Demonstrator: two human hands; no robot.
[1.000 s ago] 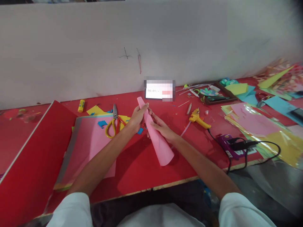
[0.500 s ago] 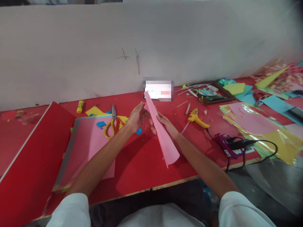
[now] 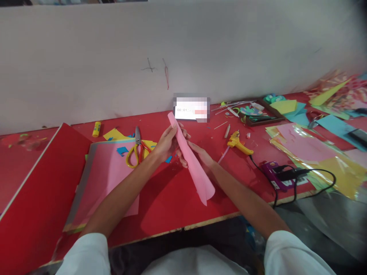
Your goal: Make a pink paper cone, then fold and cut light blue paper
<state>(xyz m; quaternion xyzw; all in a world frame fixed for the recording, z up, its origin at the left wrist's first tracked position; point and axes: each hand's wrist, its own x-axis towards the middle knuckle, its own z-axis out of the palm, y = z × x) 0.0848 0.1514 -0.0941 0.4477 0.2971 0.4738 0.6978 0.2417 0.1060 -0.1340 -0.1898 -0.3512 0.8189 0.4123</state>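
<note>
A sheet of pink paper [image 3: 192, 162], rolled into a long cone, slants above the red table [image 3: 166, 198]. Its narrow end points away from me and its wide mouth faces down toward me. My left hand [image 3: 168, 140] is closed around the upper part, thumb on top. Lower down, my right hand [image 3: 197, 152] grips the roll from the right side, its fingers partly hidden beneath the paper. Left of my hands, yellow-and-red-handled scissors [image 3: 137, 149] lie beside blue paper scraps [image 3: 122, 150] on a stack of pink sheets [image 3: 114, 168].
A yellow glue gun [image 3: 239, 143] lies to the right, its cord running to a purple power strip [image 3: 276, 177]. A lit phone screen [image 3: 186, 110] leans against the wall. A glue stick [image 3: 96, 129] stands left; a red board [image 3: 48, 183] rises at far left.
My left hand has closed over the upper part of the cone, with its thumb now on top. The cone's narrow end has shifted slightly left and the roll looks tighter.
</note>
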